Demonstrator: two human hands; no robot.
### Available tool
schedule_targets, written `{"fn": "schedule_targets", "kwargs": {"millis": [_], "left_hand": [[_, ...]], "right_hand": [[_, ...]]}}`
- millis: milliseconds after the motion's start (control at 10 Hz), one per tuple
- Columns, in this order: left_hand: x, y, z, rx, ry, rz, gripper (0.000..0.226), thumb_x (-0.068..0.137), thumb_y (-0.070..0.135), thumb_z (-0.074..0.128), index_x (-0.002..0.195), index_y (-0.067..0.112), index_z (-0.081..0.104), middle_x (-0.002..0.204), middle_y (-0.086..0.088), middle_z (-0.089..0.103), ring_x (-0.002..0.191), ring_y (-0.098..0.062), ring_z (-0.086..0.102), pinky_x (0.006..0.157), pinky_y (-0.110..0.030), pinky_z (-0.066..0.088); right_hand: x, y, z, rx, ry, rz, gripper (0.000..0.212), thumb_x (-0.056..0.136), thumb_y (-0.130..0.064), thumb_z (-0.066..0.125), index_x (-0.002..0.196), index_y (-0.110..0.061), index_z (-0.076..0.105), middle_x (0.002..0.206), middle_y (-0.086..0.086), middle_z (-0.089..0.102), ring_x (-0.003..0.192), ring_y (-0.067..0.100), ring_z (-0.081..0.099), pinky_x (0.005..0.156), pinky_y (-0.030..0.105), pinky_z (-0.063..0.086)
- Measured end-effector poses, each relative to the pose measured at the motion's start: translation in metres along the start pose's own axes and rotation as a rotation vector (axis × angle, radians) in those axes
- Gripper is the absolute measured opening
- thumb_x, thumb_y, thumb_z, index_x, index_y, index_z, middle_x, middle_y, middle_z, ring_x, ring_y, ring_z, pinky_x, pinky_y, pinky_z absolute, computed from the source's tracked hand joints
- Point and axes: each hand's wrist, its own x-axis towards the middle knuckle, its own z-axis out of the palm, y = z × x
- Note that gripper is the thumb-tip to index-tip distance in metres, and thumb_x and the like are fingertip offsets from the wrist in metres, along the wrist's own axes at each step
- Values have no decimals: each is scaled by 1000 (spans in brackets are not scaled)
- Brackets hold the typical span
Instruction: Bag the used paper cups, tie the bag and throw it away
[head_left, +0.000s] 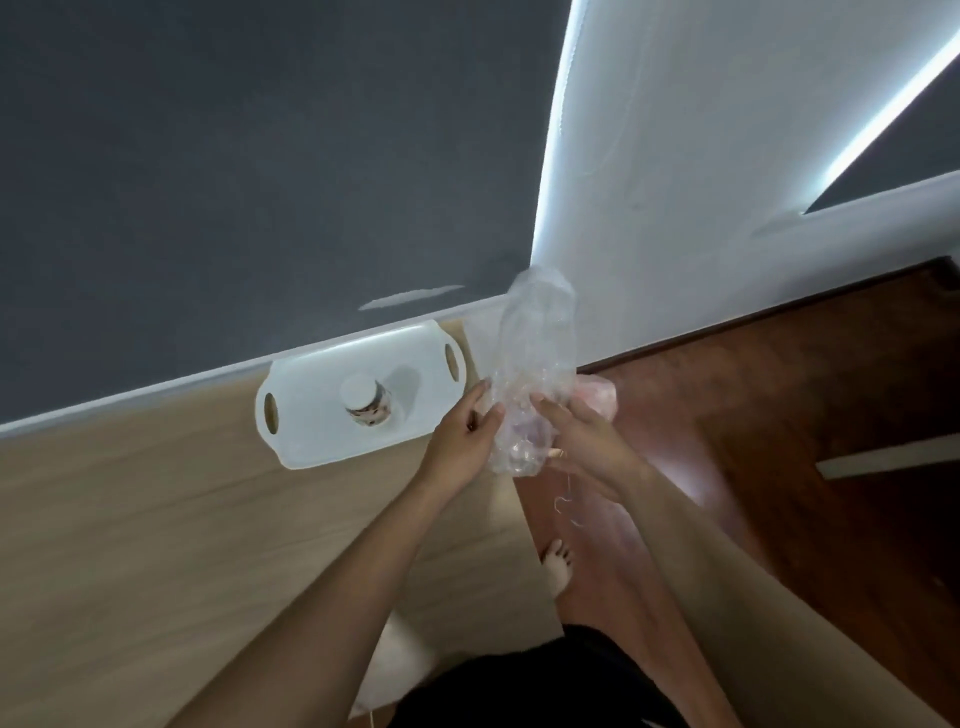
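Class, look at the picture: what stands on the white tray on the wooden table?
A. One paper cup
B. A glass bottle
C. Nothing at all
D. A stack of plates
A: a single paper cup stands on the white tray, while both hands hold the clear plastic bag to its right.

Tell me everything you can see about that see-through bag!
The clear plastic bag is thin, crinkly and see-through, held upright in the air past the end of the wooden counter, above the dark floor. The left hand pinches its left side and the right hand holds its right side, low down. Its top stands loose and puffed. Something blurry sits inside at the bottom.
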Motion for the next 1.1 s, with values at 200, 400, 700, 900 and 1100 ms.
{"fn": "schedule_targets", "kwargs": {"millis": [200,400,700,900,1100], "left_hand": [[47,-1,67,12,-52,-108,47,111,42,55,158,35,53,130,9,76,109,-13,77,103,-41,62],[91,-10,111,22,-113,-424,69,109,59,52,168,25,41,167,-3,52,142,-29,60,99,-44,62],[129,-22,140,31,-146,-538,65,109,60,50,157,17,55,149,-7,64,115,-22,67,63,-27,51],[129,-23,140,-30,-91,-547,63,112,61,43,160,20,51,134,-1,64,97,-8,64,80,-30,59],[114,-36,140,-86,-38,-556,59,112,56,48,157,18,54,127,5,62,114,-16,64,104,-42,61]], "right_hand": [[26,32,-45,95,55,80,64,103,-41,73,157,-43,40,138,-3,75,116,25,79,77,40,69],[83,60,-81,132,147,247,35,105,-24,68,137,-9,69,122,16,81,104,34,81,79,42,67],[135,74,-109,103,152,381,37,108,-27,66,138,-6,63,125,15,76,92,22,76,56,27,63],[141,77,-124,68,103,281,40,112,-42,56,130,-11,72,112,9,78,89,19,75,77,35,59],[140,86,-132,-39,73,343,56,108,-57,56,145,-15,61,92,-6,59,64,6,63,49,19,50]]}}
